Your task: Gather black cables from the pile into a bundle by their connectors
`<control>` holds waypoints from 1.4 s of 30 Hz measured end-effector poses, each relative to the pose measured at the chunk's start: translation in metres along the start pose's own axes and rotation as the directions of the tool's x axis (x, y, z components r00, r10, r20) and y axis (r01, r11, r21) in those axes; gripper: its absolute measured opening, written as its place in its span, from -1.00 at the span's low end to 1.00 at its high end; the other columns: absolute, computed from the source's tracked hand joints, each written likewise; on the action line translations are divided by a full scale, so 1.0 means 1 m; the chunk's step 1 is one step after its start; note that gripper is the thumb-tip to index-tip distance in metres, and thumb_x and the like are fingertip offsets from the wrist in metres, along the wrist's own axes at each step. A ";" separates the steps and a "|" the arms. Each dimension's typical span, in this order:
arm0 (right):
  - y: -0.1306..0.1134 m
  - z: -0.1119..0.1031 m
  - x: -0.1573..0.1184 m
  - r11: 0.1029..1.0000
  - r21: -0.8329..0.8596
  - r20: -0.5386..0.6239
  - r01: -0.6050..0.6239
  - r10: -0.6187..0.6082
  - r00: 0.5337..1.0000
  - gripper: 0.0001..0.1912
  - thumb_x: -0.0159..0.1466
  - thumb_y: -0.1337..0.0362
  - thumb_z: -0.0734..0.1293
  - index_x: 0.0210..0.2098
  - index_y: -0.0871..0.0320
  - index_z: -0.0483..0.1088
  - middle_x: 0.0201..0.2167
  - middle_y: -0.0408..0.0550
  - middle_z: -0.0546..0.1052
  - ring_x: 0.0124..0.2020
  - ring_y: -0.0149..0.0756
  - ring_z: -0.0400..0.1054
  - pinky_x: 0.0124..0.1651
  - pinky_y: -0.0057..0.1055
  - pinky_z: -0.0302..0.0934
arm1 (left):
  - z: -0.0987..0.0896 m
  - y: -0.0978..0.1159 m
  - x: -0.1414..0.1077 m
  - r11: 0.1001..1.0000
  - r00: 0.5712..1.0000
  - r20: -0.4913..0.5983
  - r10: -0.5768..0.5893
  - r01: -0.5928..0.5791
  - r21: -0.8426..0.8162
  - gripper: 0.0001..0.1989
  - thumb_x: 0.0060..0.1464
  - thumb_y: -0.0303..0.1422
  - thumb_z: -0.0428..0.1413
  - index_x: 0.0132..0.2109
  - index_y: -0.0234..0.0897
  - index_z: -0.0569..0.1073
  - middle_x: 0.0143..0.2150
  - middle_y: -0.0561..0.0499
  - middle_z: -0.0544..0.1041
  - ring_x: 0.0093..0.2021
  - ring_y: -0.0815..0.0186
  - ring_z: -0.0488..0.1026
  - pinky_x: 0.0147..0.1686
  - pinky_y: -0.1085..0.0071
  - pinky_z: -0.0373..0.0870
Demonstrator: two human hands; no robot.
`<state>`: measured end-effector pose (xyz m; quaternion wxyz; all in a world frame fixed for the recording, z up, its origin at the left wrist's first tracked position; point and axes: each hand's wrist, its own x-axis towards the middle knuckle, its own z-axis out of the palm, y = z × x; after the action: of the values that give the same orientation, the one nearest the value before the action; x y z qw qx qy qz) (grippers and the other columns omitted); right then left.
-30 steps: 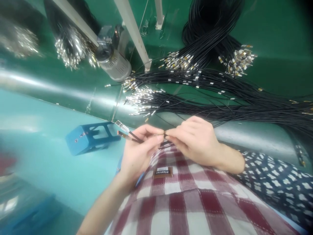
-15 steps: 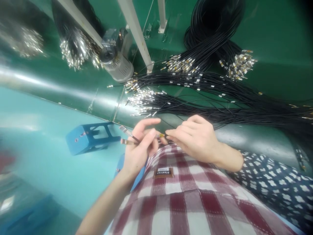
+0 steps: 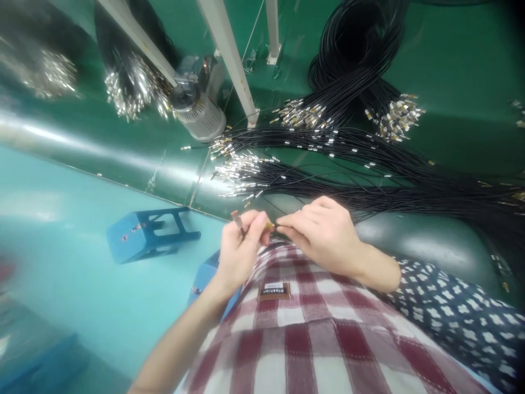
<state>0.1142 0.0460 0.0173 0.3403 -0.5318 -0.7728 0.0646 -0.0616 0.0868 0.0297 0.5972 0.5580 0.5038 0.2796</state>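
Observation:
My left hand [image 3: 240, 246] is closed around a slim two-legged metal tool [image 3: 237, 219], whose reddish-brown end sticks up behind the thumb. Most of that tool is hidden in the palm. Just beyond the left fingertips shows the small yellow end [image 3: 269, 225] of a thin black cable. My right hand [image 3: 326, 235] pinches this cable close behind the yellow end, fingertips nearly meeting those of the left. Both hands hover at the table edge, in front of a red-and-white checked apron [image 3: 303, 328].
Bundles of black cables [image 3: 348, 186] with silvery ends lie along the green tabletop [image 3: 451, 65]. A coiled bundle [image 3: 353, 60] sits farther back. A grey-white cylindrical device [image 3: 203, 117] stands by a metal post [image 3: 232, 60]. Blue stools [image 3: 131, 235] are on the floor to the left.
My left fingers have closed, the raised index finger curling in. The tool's two spread legs have turned upright, with one end now visible. My right hand has barely moved.

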 end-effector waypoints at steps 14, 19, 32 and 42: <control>0.020 -0.020 -0.011 0.938 0.234 0.175 -0.256 0.218 0.960 -0.58 0.21 0.08 0.43 -0.01 0.13 0.38 -0.01 0.05 0.53 0.03 -0.16 0.39 0.07 -0.24 0.16 | -0.013 0.000 -0.001 0.992 0.997 -0.080 0.001 -0.011 -0.129 -0.76 0.16 -0.25 0.16 -0.42 -0.29 0.46 -0.53 0.06 0.36 -0.53 0.45 0.24 -0.59 0.50 0.11; 0.025 -0.020 -0.018 0.914 0.293 0.149 -0.280 0.246 0.958 -0.79 0.24 0.19 0.42 -0.17 0.13 0.45 -0.08 0.01 0.54 -0.02 -0.20 0.41 0.06 -0.23 0.17 | -0.014 -0.003 0.000 0.990 0.997 -0.080 0.014 -0.025 -0.136 -0.77 0.17 -0.26 0.15 -0.40 -0.28 0.45 -0.53 0.08 0.36 -0.53 0.46 0.21 -0.58 0.50 0.08; -0.009 -0.013 0.016 0.776 0.446 0.290 -0.446 0.347 0.892 -0.85 0.29 0.28 0.33 -0.38 0.15 0.51 -0.41 -0.16 0.60 -0.40 -0.39 0.42 -0.22 -0.41 0.20 | -0.008 0.005 -0.002 0.977 0.985 0.065 0.157 -0.165 0.137 -0.79 0.24 -0.32 0.07 -0.37 -0.27 0.41 -0.50 0.12 0.32 -0.50 0.47 0.21 -0.48 0.50 0.18; -0.009 -0.009 0.020 0.424 0.570 0.591 -0.704 0.384 0.710 -0.70 0.34 0.13 0.25 -0.43 0.18 0.38 -0.57 -0.18 0.47 -0.51 -0.42 0.32 -0.37 -0.47 0.17 | -0.008 0.009 -0.002 0.994 0.996 0.078 0.046 -0.053 0.095 -0.73 0.23 -0.27 0.08 -0.42 -0.29 0.37 -0.51 0.13 0.25 -0.50 0.47 0.15 -0.47 0.48 0.14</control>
<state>0.1080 0.0572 0.0375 0.3369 -0.5367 -0.4968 0.5930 -0.0673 0.0898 0.0395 0.5808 0.6090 0.4799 0.2481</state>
